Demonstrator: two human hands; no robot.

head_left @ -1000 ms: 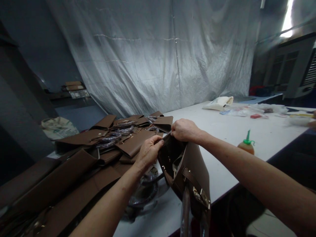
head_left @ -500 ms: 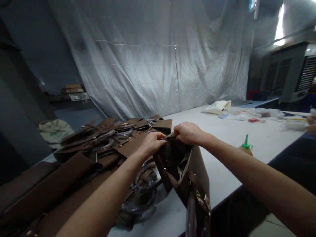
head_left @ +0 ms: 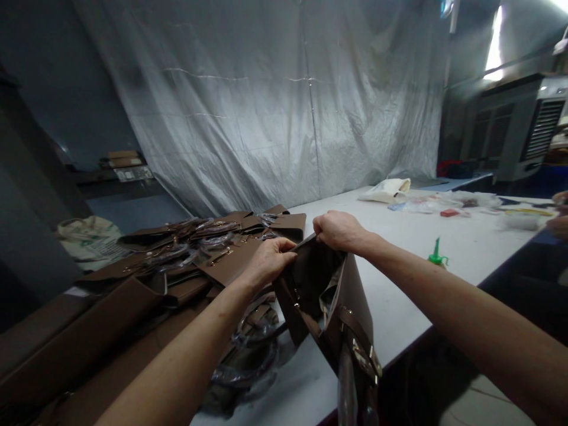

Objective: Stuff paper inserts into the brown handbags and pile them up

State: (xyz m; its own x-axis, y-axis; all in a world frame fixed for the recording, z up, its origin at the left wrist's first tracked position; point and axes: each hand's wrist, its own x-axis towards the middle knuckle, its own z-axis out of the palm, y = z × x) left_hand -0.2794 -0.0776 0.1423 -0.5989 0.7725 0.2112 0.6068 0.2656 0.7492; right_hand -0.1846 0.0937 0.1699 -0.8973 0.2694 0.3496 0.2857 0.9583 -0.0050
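Heaped bags (head_left: 233, 257) have shifted at back left since the earlier frame. Left hand (head_left: 270, 260) and right hand (head_left: 338, 229) pinch the rim of the brown handbag (head_left: 356, 290), mouth gaping (handles (head_left: 347, 381) plastic-wrapped), at the table's (head_left: 399, 319) near edge.

A pile of bags (head_left: 128, 305) covers the left of the worktop (head_left: 479, 248), with a cloth sack (head_left: 91, 239) beyond it at far left. The handbag (head_left: 355, 290) is at the near edge, right of the pile. Farther right stands a bottle (head_left: 437, 257); beyond it lies clear plastic wrapping (head_left: 419, 205). Behind the worktop hangs a curtain (head_left: 275, 118).
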